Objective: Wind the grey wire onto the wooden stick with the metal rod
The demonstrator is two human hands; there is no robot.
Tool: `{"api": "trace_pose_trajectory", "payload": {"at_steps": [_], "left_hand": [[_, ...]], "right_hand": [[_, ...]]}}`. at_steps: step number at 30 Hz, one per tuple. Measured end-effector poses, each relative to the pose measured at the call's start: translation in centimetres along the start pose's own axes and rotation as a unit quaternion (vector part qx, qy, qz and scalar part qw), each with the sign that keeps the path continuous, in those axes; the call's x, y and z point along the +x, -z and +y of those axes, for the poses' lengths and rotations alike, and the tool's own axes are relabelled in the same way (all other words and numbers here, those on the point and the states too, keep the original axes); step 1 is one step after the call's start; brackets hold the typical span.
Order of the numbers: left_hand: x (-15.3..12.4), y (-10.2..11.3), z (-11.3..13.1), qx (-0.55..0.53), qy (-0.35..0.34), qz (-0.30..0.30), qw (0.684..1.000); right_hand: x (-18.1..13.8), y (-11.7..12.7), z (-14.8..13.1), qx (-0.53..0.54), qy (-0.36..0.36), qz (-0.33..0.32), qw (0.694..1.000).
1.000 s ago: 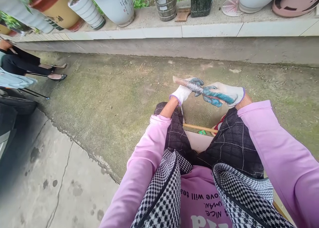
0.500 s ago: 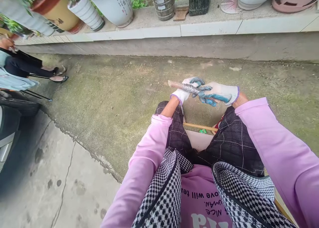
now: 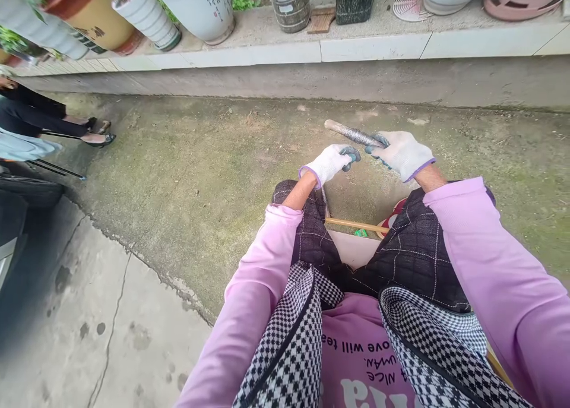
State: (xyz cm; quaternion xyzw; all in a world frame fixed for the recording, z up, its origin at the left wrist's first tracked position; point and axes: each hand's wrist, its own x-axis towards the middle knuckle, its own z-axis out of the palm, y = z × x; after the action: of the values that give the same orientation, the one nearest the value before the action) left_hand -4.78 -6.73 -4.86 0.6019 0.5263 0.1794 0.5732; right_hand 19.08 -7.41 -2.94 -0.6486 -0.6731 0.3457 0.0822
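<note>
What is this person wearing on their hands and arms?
Both the left hand and the right hand wear white knit work gloves with blue-green coated fingertips and purple-edged cuffs. The arms are in long, loose pink sleeves.

Right hand (image 3: 403,152) wears a white knit cloth glove with a matt blue-green coated palm; the left hand (image 3: 330,161) has the same. The rod (image 3: 351,133) gripped in the right hand is wound in shiny grey wire, rough-ribbed, with a pale bare tip. The ground (image 3: 214,170) beneath the hands is rough, matt concrete.
</note>
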Motion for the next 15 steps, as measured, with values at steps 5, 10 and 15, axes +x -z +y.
{"api": "trace_pose_trajectory", "payload": {"at_steps": [5, 10, 15], "left_hand": [[-0.6, -0.5, 0.7, 0.031, 0.001, -0.030, 0.999], [-0.8, 0.0, 0.5, 0.046, -0.002, -0.036, 0.998], [-0.5, 1.0, -0.4, 0.053, -0.008, 0.005, 0.999]], "right_hand": [[0.8, 0.0, 0.0, -0.142, 0.007, -0.030, 0.989], [1.5, -0.3, 0.2, -0.153, -0.003, -0.055, 0.987], [0.6, -0.2, 0.9, -0.143, -0.015, -0.101, 0.984]]}}
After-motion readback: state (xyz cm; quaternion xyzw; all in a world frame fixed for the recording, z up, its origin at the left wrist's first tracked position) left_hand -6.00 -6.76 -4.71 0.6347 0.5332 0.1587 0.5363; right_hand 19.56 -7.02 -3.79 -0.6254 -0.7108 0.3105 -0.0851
